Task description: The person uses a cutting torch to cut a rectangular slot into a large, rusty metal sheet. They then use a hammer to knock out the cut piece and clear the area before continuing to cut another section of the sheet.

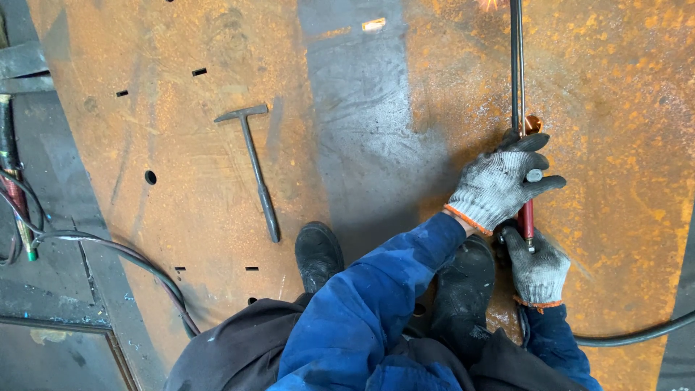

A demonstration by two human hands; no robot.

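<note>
1. No packages, labels, signs or screens show anywhere in this view.
</note>
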